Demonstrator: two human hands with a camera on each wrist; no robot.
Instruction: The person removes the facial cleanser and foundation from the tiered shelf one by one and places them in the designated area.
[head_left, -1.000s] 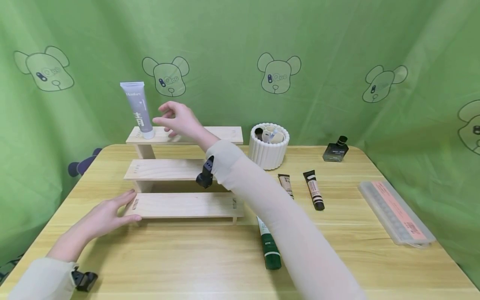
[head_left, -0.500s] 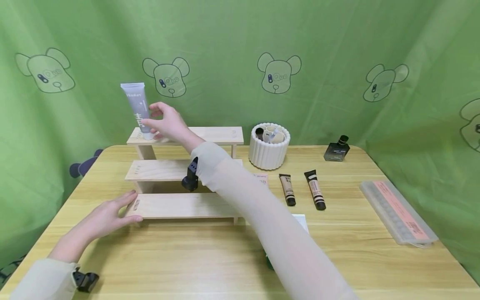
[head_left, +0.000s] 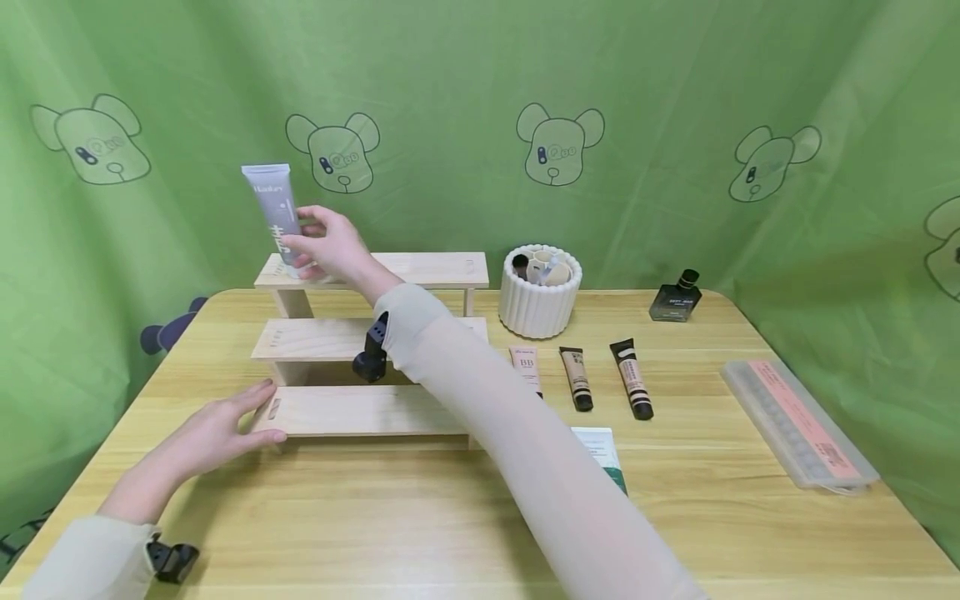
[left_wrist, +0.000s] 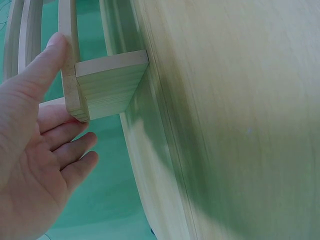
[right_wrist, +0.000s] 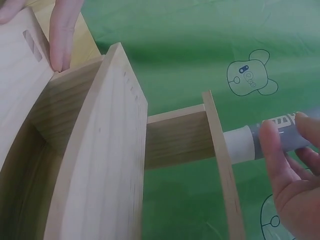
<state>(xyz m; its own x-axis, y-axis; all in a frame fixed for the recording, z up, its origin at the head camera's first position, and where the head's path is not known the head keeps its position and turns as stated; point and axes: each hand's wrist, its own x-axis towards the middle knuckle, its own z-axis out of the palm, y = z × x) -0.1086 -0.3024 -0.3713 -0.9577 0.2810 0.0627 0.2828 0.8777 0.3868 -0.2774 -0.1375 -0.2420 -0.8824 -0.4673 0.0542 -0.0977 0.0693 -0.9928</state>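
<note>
A grey-lilac squeeze tube point(head_left: 274, 208) stands on its white cap at the left end of the top board of a three-tier wooden shelf point(head_left: 360, 412). My right hand point(head_left: 330, 243) holds the tube low down, the thumb across its front. In the right wrist view the tube's white cap point(right_wrist: 240, 145) meets the top board, and the right hand point(right_wrist: 295, 185) has its fingers about the grey body. At the lowest board's left end, my left hand point(head_left: 210, 437) grips the corner. The left wrist view shows the thumb and index finger of that hand point(left_wrist: 45, 125) on either side of the board.
Right of the shelf stands a white ribbed holder point(head_left: 538, 304) with brushes. A pink tube point(head_left: 525, 362), a beige tube point(head_left: 576, 379) and a black-ended tube point(head_left: 632, 379) lie nearby. My right sleeve partly covers a white-green tube point(head_left: 600, 450). Farther right are a dark bottle point(head_left: 675, 298) and a clear case point(head_left: 798, 425).
My right hand has moved left from beside the lilac tube and taken hold of it. The tube stays at nearly the same spot. My left hand keeps its place on the lowest board.
</note>
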